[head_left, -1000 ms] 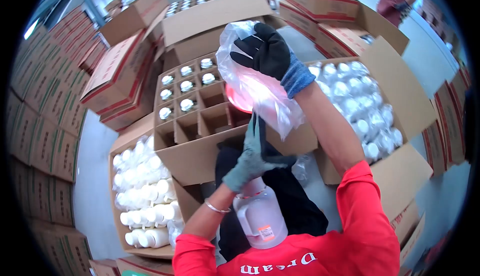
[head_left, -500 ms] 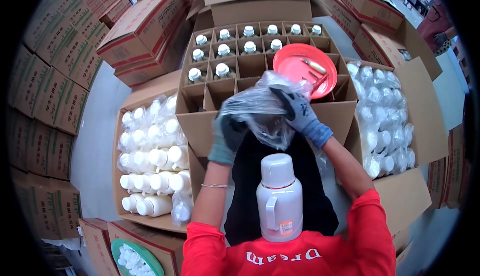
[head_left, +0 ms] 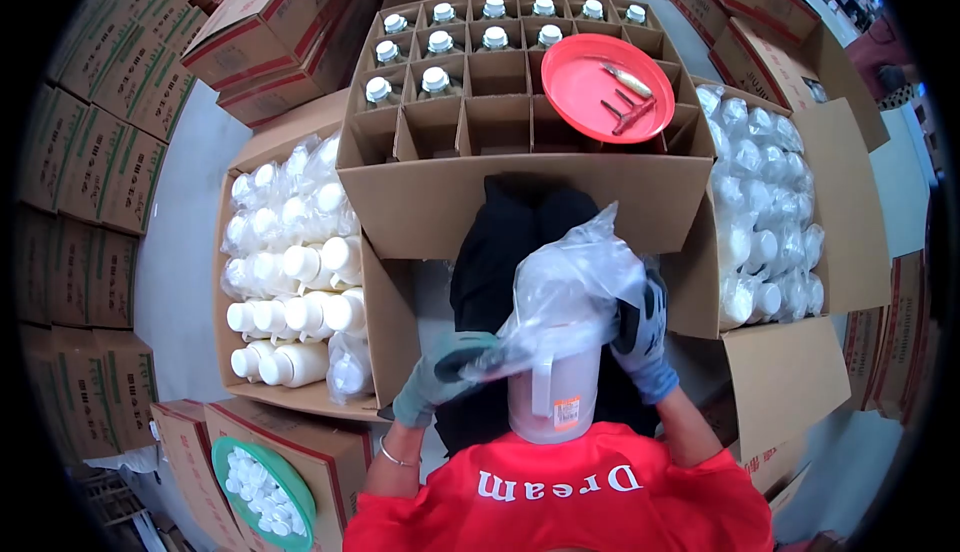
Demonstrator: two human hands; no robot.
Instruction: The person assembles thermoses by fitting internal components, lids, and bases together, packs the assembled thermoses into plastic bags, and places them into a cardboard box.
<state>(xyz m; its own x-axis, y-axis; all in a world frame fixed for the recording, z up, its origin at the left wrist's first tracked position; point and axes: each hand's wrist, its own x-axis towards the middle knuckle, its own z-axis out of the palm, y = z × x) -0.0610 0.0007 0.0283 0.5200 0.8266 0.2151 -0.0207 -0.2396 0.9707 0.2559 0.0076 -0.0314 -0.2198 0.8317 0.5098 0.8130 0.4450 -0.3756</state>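
Observation:
A white thermos jug [head_left: 530, 410] with a handle and an orange-and-white sticker stands upright at my lap. A clear plastic bag [head_left: 575, 277] covers its top and reaches partway down the body. My left hand [head_left: 445, 367], in a grey-green and black glove, is closed on the bag's lower left edge. On the other side my right hand [head_left: 642, 332], gloved too, is closed on the bag's right edge, close against the jug. The bag hides the jug's lid and part of both hands' fingertips.
A divided carton [head_left: 520, 202] holds several white-capped bottles and a red plate [head_left: 580, 102] with tools. Cartons of bagged white jugs stand left [head_left: 290, 272] and right [head_left: 765, 212]. A green basin [head_left: 222, 482] of white caps sits lower left.
Both hands have come down toward me, bringing the bag from above the lap onto the thermos jug. The view has tilted, so the carton appears higher.

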